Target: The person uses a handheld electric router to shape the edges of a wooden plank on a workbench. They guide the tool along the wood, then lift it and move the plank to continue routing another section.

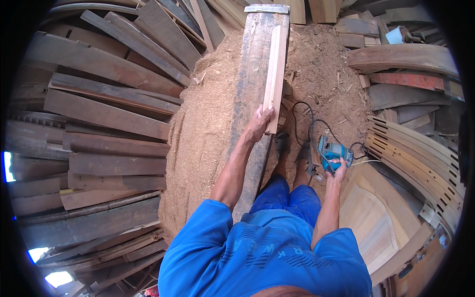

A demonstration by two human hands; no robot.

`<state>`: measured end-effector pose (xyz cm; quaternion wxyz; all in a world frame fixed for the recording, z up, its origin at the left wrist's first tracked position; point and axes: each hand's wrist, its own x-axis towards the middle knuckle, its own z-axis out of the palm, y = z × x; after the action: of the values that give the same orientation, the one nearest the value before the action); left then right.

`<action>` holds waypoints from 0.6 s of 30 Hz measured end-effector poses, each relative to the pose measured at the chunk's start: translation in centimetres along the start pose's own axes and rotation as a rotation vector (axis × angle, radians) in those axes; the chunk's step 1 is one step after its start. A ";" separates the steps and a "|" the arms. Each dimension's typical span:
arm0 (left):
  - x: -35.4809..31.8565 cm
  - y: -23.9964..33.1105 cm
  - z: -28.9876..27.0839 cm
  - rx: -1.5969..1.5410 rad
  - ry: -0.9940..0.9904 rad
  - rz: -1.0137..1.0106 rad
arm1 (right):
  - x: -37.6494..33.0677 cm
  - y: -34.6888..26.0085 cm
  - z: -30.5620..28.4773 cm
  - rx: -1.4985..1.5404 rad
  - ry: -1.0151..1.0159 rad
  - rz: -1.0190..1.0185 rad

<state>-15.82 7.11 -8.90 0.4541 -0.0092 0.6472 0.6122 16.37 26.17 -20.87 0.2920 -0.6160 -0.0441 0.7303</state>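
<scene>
Right hand (pixel 338 169) — palm hidden against blue power tool (pixel 335 150), tool's far side out of sight. Left hand (pixel 258 123) — palm side hidden. Wood strip (pixel 275 74) covers part of bench (pixel 251 59); bench's near end lost behind person. Black cord's (pixel 310 129) far end untraceable. Outer boards (pixel 106 114) at left cut off by dark rim.

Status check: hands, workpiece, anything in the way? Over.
Left hand on near end of pale wooden strip; right hand gripping teal corded power tool. Strip lying along plank bench. Black cord looped beside bench, not crossing the strip.
</scene>
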 end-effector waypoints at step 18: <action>-9.9 -5.0 -7.3 1.190 0.335 0.069 | -1.9 -0.7 0.4 -0.193 -0.002 0.016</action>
<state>-11.37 -5.34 -8.12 0.2533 0.1705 0.9402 0.1508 16.41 25.98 -18.79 0.2252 -0.6408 -0.1096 0.7257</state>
